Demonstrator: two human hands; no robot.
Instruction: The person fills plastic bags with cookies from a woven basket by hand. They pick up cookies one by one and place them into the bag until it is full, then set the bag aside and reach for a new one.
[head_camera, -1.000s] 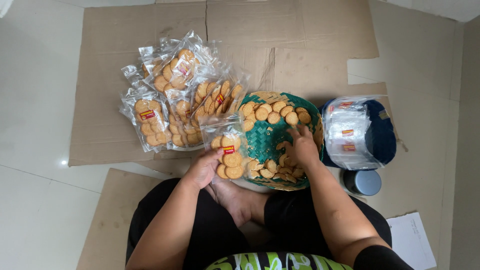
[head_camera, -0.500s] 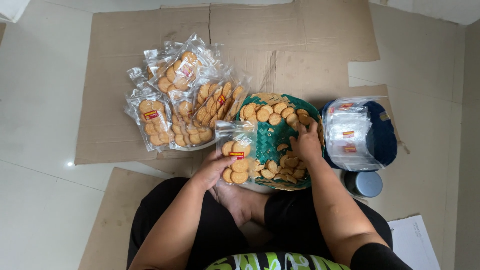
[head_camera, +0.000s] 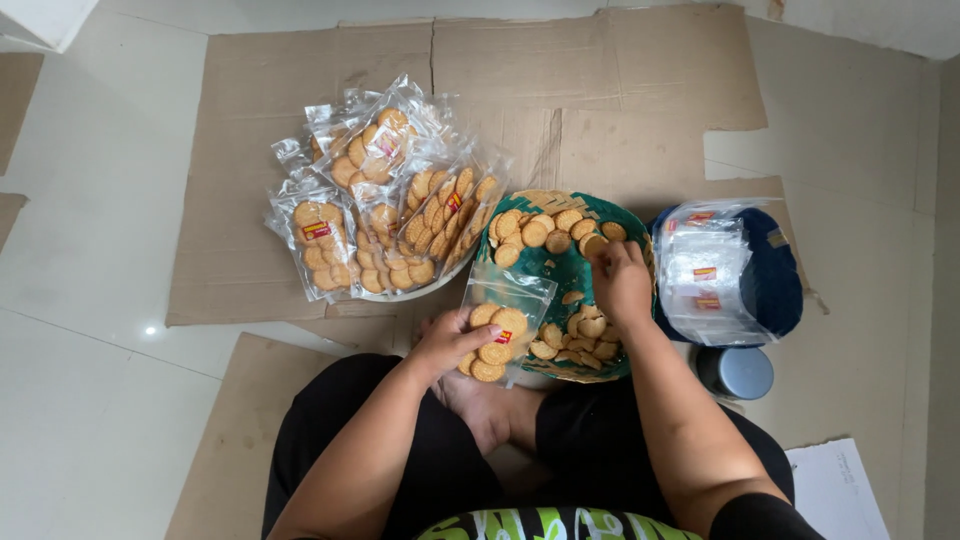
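Over the basket (head_camera: 520, 215), right grip (head_camera: 620, 283) pinching biscuits (head_camera: 592, 243); left grip (head_camera: 447, 345) clasping half-filled bag (head_camera: 500, 320).

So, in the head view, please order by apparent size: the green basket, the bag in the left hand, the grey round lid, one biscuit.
1. Green basket, largest.
2. Clear bag held by the left hand.
3. Grey round lid.
4. One biscuit, smallest.
All sit at similar distance, so the order looks safe.

My left hand (head_camera: 452, 343) sits low near my lap, fingers curled in a closed grip with the thumb on top. My right hand (head_camera: 620, 283) reaches further forward, palm down, fingers bent downward, forearm angled inward.
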